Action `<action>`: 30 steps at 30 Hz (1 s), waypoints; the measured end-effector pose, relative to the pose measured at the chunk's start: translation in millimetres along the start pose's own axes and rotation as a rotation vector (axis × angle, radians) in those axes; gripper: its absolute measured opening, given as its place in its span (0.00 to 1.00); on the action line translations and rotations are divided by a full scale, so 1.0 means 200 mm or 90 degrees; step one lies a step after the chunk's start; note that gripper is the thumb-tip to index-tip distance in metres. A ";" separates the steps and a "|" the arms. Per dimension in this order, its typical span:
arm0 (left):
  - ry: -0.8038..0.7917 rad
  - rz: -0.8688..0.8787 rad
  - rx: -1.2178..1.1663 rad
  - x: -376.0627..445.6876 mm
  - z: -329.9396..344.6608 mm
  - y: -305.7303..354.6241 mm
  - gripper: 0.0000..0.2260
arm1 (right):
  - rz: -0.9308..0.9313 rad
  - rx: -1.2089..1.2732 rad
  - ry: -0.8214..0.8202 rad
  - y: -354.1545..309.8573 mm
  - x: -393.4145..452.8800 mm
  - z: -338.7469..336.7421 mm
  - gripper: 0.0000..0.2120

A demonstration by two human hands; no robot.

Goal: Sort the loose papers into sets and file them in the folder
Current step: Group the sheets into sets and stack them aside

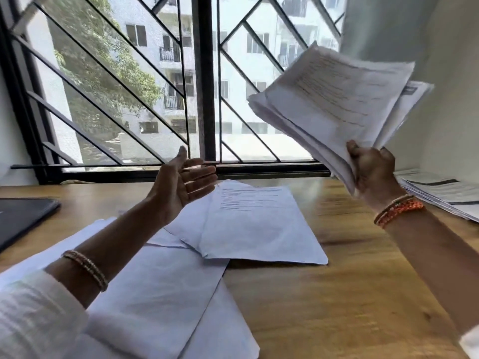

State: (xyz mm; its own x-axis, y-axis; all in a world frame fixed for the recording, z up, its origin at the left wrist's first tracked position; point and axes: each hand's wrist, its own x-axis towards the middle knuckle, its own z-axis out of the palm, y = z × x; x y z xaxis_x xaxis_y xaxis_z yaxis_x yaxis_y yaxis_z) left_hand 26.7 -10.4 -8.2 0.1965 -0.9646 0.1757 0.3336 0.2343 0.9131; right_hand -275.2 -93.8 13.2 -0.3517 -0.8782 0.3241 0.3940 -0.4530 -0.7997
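Observation:
My right hand (370, 169) grips a thick, fanned bundle of printed papers (334, 99) by its lower corner and holds it up in the air at the right, in front of the window. My left hand (184, 182) hovers open above the desk, palm turned right, fingers spread, holding nothing. Below it a set of printed sheets (254, 224) lies flat in the middle of the wooden desk (337, 294). More white sheets (160, 294) spread over the near left of the desk, partly under my left forearm. A dark folder (20, 218) lies at the left edge.
Another stack of printed papers (445, 195) rests at the desk's far right against the white wall. A barred window (204, 99) runs along the back edge of the desk. Bare wood shows at the near right.

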 end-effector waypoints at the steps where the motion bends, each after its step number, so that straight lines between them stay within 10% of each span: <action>1: -0.006 -0.011 0.009 0.00 0.00 -0.01 0.21 | 0.016 -0.008 -0.001 0.01 0.00 -0.01 0.15; 8: -0.112 -0.043 0.004 0.00 0.05 0.04 0.27 | -0.026 -0.050 -0.003 0.03 -0.01 0.03 0.11; 13: -0.175 0.038 0.180 0.01 0.18 0.12 0.13 | -0.105 -0.114 -0.059 0.04 -0.07 0.13 0.12; 19: -0.049 0.189 0.222 0.14 0.28 0.13 0.09 | -0.245 -0.157 0.015 -0.01 -0.05 0.19 0.06; 22: -0.033 0.224 0.242 0.18 0.31 0.18 0.12 | -0.315 -0.208 0.080 -0.08 0.14 0.20 0.21; 30: -0.017 0.159 0.198 0.27 0.29 0.12 0.06 | -0.272 -0.137 0.124 -0.16 0.43 0.15 0.12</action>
State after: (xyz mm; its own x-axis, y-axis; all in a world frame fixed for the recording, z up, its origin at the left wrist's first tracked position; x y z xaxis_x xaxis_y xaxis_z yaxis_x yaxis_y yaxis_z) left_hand -8.1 -63.1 45.3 0.2101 -0.8868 0.4117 -0.0172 0.4176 0.9084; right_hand -293.0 -159.3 81.6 -0.6026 -0.5673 0.5613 0.0036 -0.7052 -0.7090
